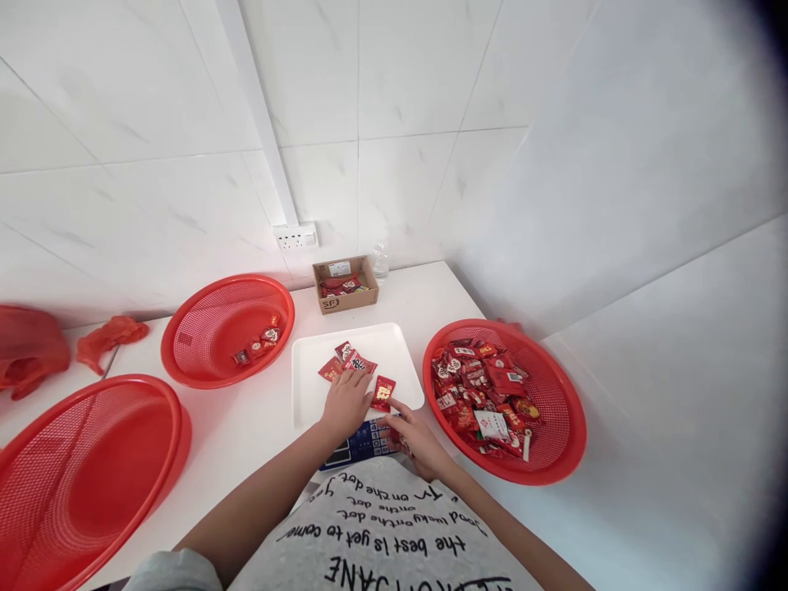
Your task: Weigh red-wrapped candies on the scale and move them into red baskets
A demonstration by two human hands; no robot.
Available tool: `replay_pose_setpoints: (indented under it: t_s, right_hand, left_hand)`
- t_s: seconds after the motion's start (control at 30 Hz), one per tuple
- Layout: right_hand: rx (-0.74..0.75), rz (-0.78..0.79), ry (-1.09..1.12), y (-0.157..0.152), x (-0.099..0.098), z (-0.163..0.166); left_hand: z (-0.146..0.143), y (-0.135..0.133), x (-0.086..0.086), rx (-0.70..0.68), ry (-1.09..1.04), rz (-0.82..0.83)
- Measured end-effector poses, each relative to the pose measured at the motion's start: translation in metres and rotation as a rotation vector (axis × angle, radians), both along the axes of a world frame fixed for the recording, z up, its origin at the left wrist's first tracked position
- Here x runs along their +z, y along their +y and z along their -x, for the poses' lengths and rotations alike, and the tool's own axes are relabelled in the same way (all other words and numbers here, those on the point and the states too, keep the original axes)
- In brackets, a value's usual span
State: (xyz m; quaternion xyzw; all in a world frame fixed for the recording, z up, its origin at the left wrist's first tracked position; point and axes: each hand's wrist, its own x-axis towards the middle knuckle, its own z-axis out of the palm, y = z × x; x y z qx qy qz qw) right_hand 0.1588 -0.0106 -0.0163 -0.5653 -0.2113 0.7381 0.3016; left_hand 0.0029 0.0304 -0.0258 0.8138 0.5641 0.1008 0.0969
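On the white tray (311,400) of a scale lie several small red packets (355,361). My left hand (347,404) rests over their near side with its fingers stretched out and lying flat. Just right of it, one red packet with gold print (383,392) lies on the tray, close to the fingertips of both hands. My right hand (419,439) is at the tray's near edge, its fingers curled around some red packets (401,442) that partly show beneath the palm. Below the tray, the scale's blue keypad (364,443) is partly hidden by my hands.
To the right stands a red basket (570,410) heaped with red packets. Another red basket (185,328) at the left holds a few. A third red basket (132,460) is nearer. A cardboard box (349,302) with packets and a clear bottle (380,261) stand against the wall.
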Motion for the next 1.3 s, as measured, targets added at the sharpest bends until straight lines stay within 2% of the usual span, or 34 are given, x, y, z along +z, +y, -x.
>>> replay_pose_setpoints:
  t_s: [0.13, 0.37, 0.47, 0.6, 0.73, 0.93, 1.17, 1.3]
  right_hand:
    - [-0.026, 0.008, -0.017, 0.000, -0.003, 0.001]
    - [-0.075, 0.007, -0.029, 0.001, -0.007, 0.001]
    - [-0.045, 0.013, -0.019, 0.002, -0.004, 0.002]
    - [-0.013, 0.003, -0.017, 0.001, -0.002, 0.003]
    - [-0.013, 0.013, -0.035, 0.000, -0.001, 0.004]
    - [0.054, 0.021, 0.031, 0.009, 0.004, 0.009]
    - [0.089, 0.004, 0.008, 0.022, 0.010, 0.017]
    - [0.088, -0.014, 0.005, 0.015, 0.008, 0.009]
  left_hand:
    - [0.007, -0.001, 0.002, 0.092, 0.067, -0.002]
    - [0.002, 0.008, -0.004, 0.022, 0.114, 0.070]
    - [-0.003, 0.016, -0.003, -0.021, 0.102, 0.085]
    - [0.002, 0.020, 0.001, 0.036, 0.021, 0.080]
    - [0.025, 0.011, 0.001, 0.142, -0.049, 0.041]
    - [0.052, -0.001, -0.011, 0.175, -0.038, 0.049]
    - [0.055, -0.001, -0.010, 0.236, -0.042, 0.002]
    - [0.048, -0.016, -0.008, 0.182, -0.073, -0.054]
